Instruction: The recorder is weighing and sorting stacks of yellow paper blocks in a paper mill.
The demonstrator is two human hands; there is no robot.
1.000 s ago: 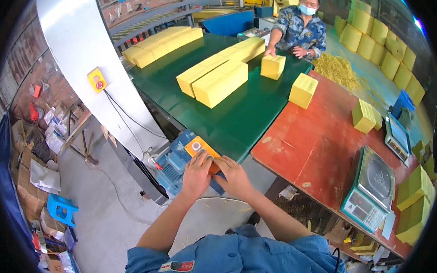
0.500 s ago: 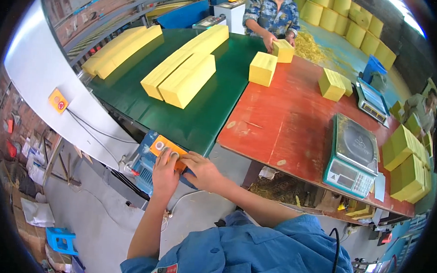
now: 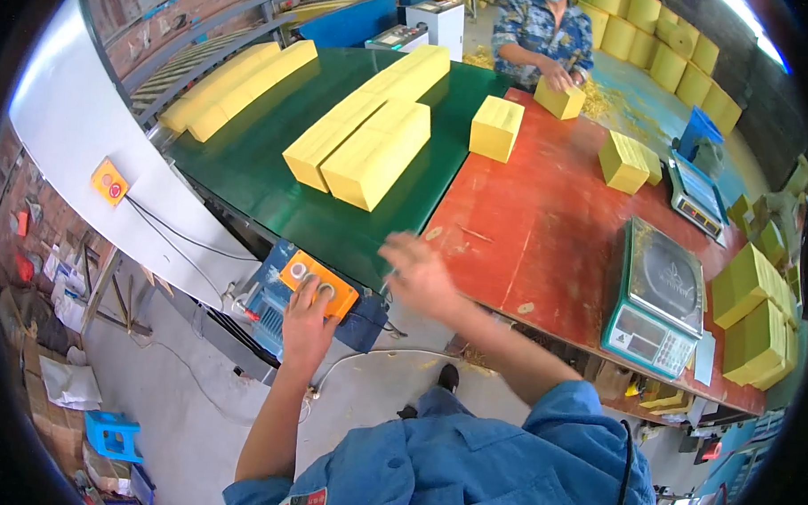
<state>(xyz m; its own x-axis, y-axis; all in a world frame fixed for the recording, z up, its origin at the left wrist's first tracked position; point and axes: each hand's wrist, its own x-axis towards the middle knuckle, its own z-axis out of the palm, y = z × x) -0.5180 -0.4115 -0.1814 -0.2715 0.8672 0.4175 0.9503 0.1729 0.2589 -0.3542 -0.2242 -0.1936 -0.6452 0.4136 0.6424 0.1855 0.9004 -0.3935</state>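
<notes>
My left hand (image 3: 306, 327) rests its outstretched fingers on an orange push-button box (image 3: 335, 288) with round buttons, mounted on a blue motor housing. My right hand (image 3: 423, 275) is off the box, a little blurred, fingers apart and holding nothing, above the near right corner of the green conveyor belt (image 3: 246, 180). Long yellow paper stacks lie on the belt; the nearest stack (image 3: 378, 158) is beyond my right hand. At the far end of the red table (image 3: 503, 229), a co-worker's hand (image 3: 555, 75) is on a yellow block (image 3: 560, 101); another block (image 3: 495, 128) sits at the belt's edge.
Two scales stand on the table, the nearer scale (image 3: 656, 297) beside piled yellow blocks (image 3: 757, 340). A white machine panel (image 3: 88, 126) with an orange stop-button box flanks the belt on the left. A cable crosses the floor. A blue stool (image 3: 113, 436) is at lower left.
My right hand has left the button box and moved right and up, fingers spreading. My left hand stays there. The belt stacks shifted nearer and right in view; the co-worker's block moved right.
</notes>
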